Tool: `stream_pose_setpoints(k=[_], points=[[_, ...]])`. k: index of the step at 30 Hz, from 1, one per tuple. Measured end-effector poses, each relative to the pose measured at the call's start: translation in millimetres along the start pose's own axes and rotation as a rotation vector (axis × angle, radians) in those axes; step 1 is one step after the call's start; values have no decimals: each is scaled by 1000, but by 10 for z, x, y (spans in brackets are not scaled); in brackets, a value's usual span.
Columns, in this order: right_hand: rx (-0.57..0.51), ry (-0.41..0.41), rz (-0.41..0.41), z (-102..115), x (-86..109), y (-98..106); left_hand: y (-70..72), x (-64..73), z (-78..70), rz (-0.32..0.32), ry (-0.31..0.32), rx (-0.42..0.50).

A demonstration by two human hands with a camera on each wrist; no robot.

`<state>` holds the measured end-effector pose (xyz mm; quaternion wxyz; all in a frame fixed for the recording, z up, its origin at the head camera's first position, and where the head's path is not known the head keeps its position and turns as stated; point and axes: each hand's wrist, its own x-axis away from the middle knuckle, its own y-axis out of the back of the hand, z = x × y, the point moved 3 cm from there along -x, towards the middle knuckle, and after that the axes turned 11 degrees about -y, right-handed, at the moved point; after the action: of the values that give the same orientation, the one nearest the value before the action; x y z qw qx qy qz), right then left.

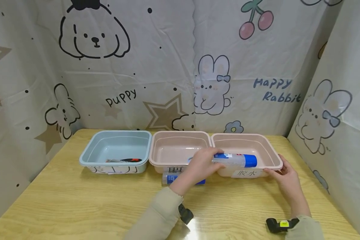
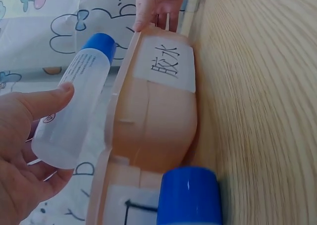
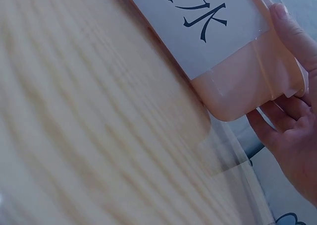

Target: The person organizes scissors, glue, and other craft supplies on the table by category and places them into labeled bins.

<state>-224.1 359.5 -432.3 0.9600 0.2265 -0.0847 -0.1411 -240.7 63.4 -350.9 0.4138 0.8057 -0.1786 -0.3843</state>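
My left hand [image 1: 201,166] holds a clear glue bottle [image 1: 234,160] with a blue cap, lying sideways above the right pink bin [image 1: 243,141]. In the left wrist view the thumb and fingers wrap the lower end of this bottle [image 2: 81,98], its cap pointing away. At the front right corner of that bin, my right hand [image 1: 289,181] grips the rim, thumb on the front and fingers around the side, as the right wrist view of the hand [image 3: 294,136] also shows. A second glue bottle [image 1: 169,179] lies on the table before the middle bin, partly hidden by the left forearm.
The middle pink bin [image 1: 180,134] stands between the right bin and a light blue bin [image 1: 115,134], which holds a red and black utility knife [image 1: 131,160]. Paper labels mark the bin fronts. A printed curtain [image 1: 168,66] hangs behind the wooden table [image 1: 78,206].
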Motion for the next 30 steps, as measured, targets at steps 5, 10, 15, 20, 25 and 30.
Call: stream_pose_setpoints(k=[5,10,15,20,25,30], points=[[17,-16,-2,-6,-1,3,-116,-152,-24,19,46,19],[-5,-13,3,5,6,4,-257,-286,-25,64,57,33],[1,-18,-1,-9,-4,11,-362,-385,-35,90,67,19],[6,-17,-2,-14,-11,15,-470,-403,-31,121,89,20],[-33,5,4,-5,-13,17,-534,-384,-21,117,52,-15],[-38,8,5,-6,-19,10,-507,-395,-31,88,33,-2]])
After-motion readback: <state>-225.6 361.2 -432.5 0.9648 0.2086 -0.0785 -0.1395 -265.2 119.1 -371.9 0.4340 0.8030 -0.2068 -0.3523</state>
